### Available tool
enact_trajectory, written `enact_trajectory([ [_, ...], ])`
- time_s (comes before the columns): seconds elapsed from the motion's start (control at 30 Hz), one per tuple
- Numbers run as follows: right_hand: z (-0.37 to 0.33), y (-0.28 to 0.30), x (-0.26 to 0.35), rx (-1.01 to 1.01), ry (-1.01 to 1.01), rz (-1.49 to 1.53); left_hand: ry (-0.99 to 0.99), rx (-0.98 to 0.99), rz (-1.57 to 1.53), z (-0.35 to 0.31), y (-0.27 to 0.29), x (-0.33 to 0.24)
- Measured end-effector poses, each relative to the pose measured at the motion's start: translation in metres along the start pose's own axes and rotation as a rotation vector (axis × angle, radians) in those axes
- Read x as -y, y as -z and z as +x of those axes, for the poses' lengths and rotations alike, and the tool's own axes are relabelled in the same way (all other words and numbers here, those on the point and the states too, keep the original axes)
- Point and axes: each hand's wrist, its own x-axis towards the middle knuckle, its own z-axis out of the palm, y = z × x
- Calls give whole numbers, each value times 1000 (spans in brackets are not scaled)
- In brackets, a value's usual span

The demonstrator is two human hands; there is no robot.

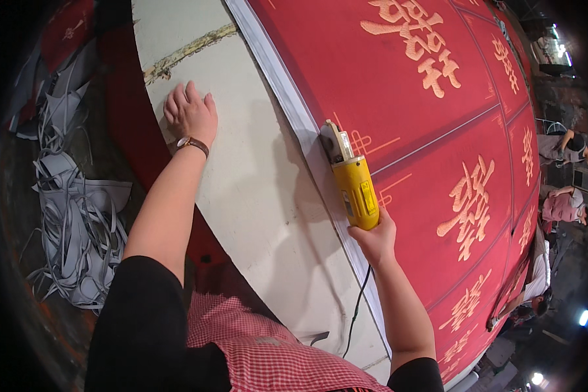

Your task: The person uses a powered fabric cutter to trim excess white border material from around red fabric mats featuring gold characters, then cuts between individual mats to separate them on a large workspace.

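Observation:
A yellow electric hand-held fabric cutter point(356, 193) sits at the edge of a red printed sheet point(320, 59) with gold characters. My right hand point(377, 240) is wrapped round the cutter's rear end. The cutter's pale metal head points away from me, near the sheet's whitish border point(268, 65), and its blade does not show clearly. Off to the left, my left hand point(193, 116) lies on the pale table top point(242, 163) close to its left edge, fingers spread and holding nothing. A wristwatch point(193, 144) is on my left wrist.
A dark cord point(355, 313) trails from the cutter across the table toward me. Tangled grey-white offcut strips point(81, 248) lie on the floor at left. A rough strip of tape point(196, 49) crosses the table's far end. Other people point(565, 204) are along the far right side.

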Motion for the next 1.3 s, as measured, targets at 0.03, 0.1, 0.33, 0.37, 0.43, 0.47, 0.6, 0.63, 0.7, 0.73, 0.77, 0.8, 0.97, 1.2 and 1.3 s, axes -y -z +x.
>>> enact_trajectory([
  [0.03,4,-2,6,0,2,9,7,-4,-3,1,-7,0],
  [0.1,17,-6,17,15,0,-8,22,-5,-8,-4,-13,-2],
  [0.33,47,-23,49,14,1,-28,23,19,1,-2,-8,-8],
  [0.37,51,-26,54,12,2,-36,18,17,0,-1,-6,-8],
  [0.43,59,-32,65,11,3,-48,40,47,2,-1,-2,-8],
  [0.47,64,-35,70,20,5,-37,51,61,3,-1,-1,-8],
  [0.6,84,-42,91,14,70,-38,59,101,-29,1,2,-11],
  [0.63,89,-44,97,7,101,-48,62,104,-42,1,2,-11],
  [0.7,101,-49,107,-16,151,-104,53,107,-45,2,3,-11],
  [0.73,107,-51,113,-29,177,-132,48,107,-48,3,4,-11],
  [0.77,110,-54,120,-23,150,-115,50,128,-57,2,4,-10],
  [0.8,114,-58,131,-16,128,-96,54,127,-54,2,4,-9],
  [0.97,140,-78,169,-3,77,-69,49,175,-86,3,7,-11],
  [1.2,178,-110,214,-2,28,-13,23,334,-247,8,20,3],
  [1.3,193,-119,237,5,-10,-24,-79,536,-511,22,37,23],
])
